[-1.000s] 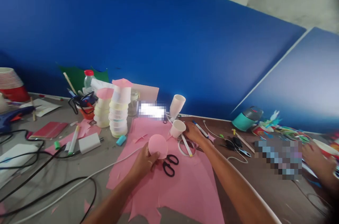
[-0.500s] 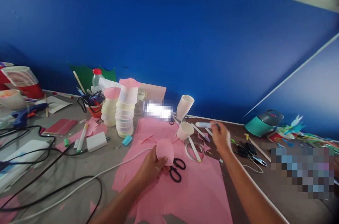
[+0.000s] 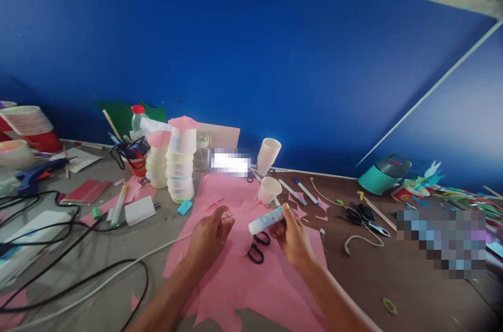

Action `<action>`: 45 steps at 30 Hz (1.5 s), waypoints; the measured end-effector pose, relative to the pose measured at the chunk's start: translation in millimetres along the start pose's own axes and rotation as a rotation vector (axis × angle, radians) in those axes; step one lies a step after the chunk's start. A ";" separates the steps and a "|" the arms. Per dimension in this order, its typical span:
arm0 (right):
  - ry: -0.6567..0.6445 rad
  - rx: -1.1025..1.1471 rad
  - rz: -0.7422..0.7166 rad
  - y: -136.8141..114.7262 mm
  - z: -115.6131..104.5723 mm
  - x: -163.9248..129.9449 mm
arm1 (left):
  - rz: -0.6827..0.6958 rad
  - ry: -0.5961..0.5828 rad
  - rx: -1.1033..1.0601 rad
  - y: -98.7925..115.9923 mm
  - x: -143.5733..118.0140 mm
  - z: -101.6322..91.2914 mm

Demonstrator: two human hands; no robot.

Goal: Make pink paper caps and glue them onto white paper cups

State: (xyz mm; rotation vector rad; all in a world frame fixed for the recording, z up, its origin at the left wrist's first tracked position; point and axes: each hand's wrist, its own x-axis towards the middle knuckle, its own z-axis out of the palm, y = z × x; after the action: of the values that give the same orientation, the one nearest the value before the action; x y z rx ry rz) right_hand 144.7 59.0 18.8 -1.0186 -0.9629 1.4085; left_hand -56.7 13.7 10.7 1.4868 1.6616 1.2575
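My right hand (image 3: 291,235) is closed around a glue stick (image 3: 266,219), a white tube with light blue markings, tilted over the pink paper. To its left, my left hand (image 3: 212,230) hovers with loosely curled fingers, a gap showing between thumb and fingertips. Under and between the hands lies a round pink paper disc (image 3: 240,242), hard to tell from the pink sheets (image 3: 275,290) below it. Black-handled scissors (image 3: 257,248) rest against the disc's right side, their blades hidden.
Two stacked-cup towers (image 3: 181,175) with pink paper tops stand at the back left. White paper cups (image 3: 269,190) sit behind my hands. Cables (image 3: 113,279) cross the left side. Pens (image 3: 306,190), pink scraps and a teal container (image 3: 383,175) are on the right.
My right hand has brought the glue stick from the back right to the middle, above the paper. My left hand has let go of the pink disc, which now lies on the sheets.
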 end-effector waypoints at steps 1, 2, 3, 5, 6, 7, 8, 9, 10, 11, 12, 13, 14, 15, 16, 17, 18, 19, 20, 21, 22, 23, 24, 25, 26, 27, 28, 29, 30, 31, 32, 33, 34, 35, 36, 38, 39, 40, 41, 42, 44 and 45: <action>0.007 -0.021 0.007 2.2 0.5 -0.4 | 0.009 -0.021 -0.073 0.7 0.4 -0.8; 0.005 -0.055 0.005 3.6 0.4 -0.5 | 0.011 -0.054 -0.152 1.8 0.3 -1.1; -0.007 -0.099 -0.006 4.5 -0.1 -0.5 | 0.009 -0.100 -0.225 3.0 -0.1 -1.2; -0.049 -0.175 -0.029 5.5 -1.1 -0.6 | -0.001 -0.206 -0.326 5.4 -1.6 -0.5; -0.067 -0.201 -0.034 5.9 -1.2 -1.0 | -0.007 -0.259 -0.353 6.4 -2.4 0.0; -0.083 -0.225 -0.037 6.2 -1.0 -1.6 | -0.013 -0.307 -0.368 7.3 -3.1 0.5; -0.100 -0.247 -0.039 6.5 -0.5 -2.5 | -0.019 -0.347 -0.373 8.2 -3.8 1.0; -0.116 -0.266 -0.045 6.7 0.2 -3.5 | -0.022 -0.379 -0.368 9.1 -4.3 1.6; -0.134 -0.282 -0.052 7.0 1.1 -4.7 | -0.021 -0.404 -0.352 10.2 -4.7 2.1; -0.157 -0.297 -0.057 7.5 2.0 -5.9 | -0.013 -0.433 -0.327 11.5 -5.1 2.7; -0.182 -0.304 -0.060 8.2 2.8 -7.2 | -0.003 -0.465 -0.294 12.9 -5.6 3.4; -0.202 -0.301 -0.059 9.2 3.4 -8.4 | 0.005 -0.495 -0.254 14.5 -6.0 4.1; -0.218 -0.293 -0.056 10.4 3.9 -9.6 | 0.009 -0.516 -0.215 16.2 -6.5 4.9; -0.234 -0.281 -0.054 11.6 4.1 -10.8 | 0.010 -0.530 -0.182 18.0 -7.0 5.7; -0.253 -0.258 -0.054 12.9 4.2 -12.2 | 0.009 -0.538 -0.168 19.8 -7.6 6.5; -0.280 -0.224 -0.051 13.9 4.2 -13.6 | 0.008 -0.542 -0.174 21.6 -8.3 7.1; -0.313 -0.183 -0.040 14.6 4.1 -15.2 | 0.009 -0.542 -0.198 23.4 -9.1 7.4; -0.354 -0.144 -0.018 14.9 3.9 -16.8 | 0.012 -0.546 -0.229 25.1 -9.9 7.3; -0.397 -0.115 0.014 15.0 3.6 -18.4 | 0.016 -0.559 -0.258 26.7 -10.8 6.9; -0.431 -0.098 0.050 14.7 3.2 -19.8 | 0.020 -0.578 -0.278 27.8 -11.5 6.1; -0.451 -0.096 0.090 14.2 2.5 -20.9 | 0.025 -0.600 -0.288 28.2 -11.9 4.9; -0.454 -0.097 0.125 13.6 1.5 -21.6 | 0.032 -0.613 -0.290 27.6 -12.0 3.5; -0.438 -0.094 0.145 13.0 0.3 -21.7 | 0.037 -0.602 -0.286 25.7 -11.4 2.0; -0.411 -0.086 0.147 12.6 -1.1 -21.4 | 0.040 -0.562 -0.272 22.4 -10.2 0.6; -0.377 -0.074 0.125 12.4 -2.5 -20.6 | 0.045 -0.491 -0.245 17.7 -8.3 -0.4; -0.340 -0.066 0.081 12.6 -3.7 -19.5 | 0.054 -0.393 -0.198 11.7 -5.9 -1.0; -0.309 -0.069 0.021 13.3 -4.8 -18.4 | 0.074 -0.303 -0.135 5.0 -3.1 -1.0; -0.285 -0.088 -0.048 14.6 -5.5 -17.3 | 0.114 -0.232 -0.067 -2.1 -0.3 -0.4; -0.267 -0.126 -0.117 16.6 -6.1 -16.3 | 0.172 -0.179 0.002 -8.9 2.2 0.6; -0.246 -0.182 -0.187 19.2 -6.8 -15.5 | 0.237 -0.154 0.065 -15.0 4.1 2.0; -0.223 -0.257 -0.261 22.4 -7.6 -14.8 | 0.300 -0.142 0.122 -20.0 5.3 3.5; -0.206 -0.353 -0.339 25.7 -8.8 -14.3 | 0.362 -0.145 0.175 -23.8 5.6 5.0; -0.196 -0.465 -0.428 29.1 -10.4 -13.8 | 0.420 -0.164 0.227 -26.3 5.3 6.2; -0.194 -0.587 -0.524 32.2 -12.4 -13.3 | 0.472 -0.189 0.278 -27.6 4.5 7.2; -0.205 -0.714 -0.620 34.8 -14.5 -12.8 | 0.517 -0.221 0.330 -28.1 3.4 7.9; -0.251 -0.950 -0.785 38.0 -18.1 -12.2 | 0.573 -0.284 0.418 -27.8 1.6 8.4; -0.270 -1.044 -0.839 38.6 -19.1 -12.2 | 0.583 -0.305 0.446 -27.5 1.1 8.4; -0.285 -1.120 -0.868 38.6 -19.6 -12.4 | 0.585 -0.321 0.466 -27.3 1.0 8.1; -0.300 -1.182 -0.875 38.0 -19.4 -12.8 | 0.580 -0.334 0.481 -27.2 1.1 7.8; -0.317 -1.233 -0.868 37.1 -18.9 -13.3 | 0.575 -0.349 0.496 -27.2 1.5 7.4; -0.343 -1.303 -0.838 34.2 -17.3 -14.4 | 0.566 -0.380 0.540 -27.0 2.2 6.5; -0.357 -1.323 -0.827 32.6 -16.6 -14.8 | 0.560 -0.396 0.566 -26.6 2.4 6.1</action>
State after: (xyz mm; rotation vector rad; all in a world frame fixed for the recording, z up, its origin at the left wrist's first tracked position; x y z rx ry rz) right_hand 151.2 42.0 -16.2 -1.0108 -2.3635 0.1057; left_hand -63.1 19.3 -15.3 2.4836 1.4342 0.6681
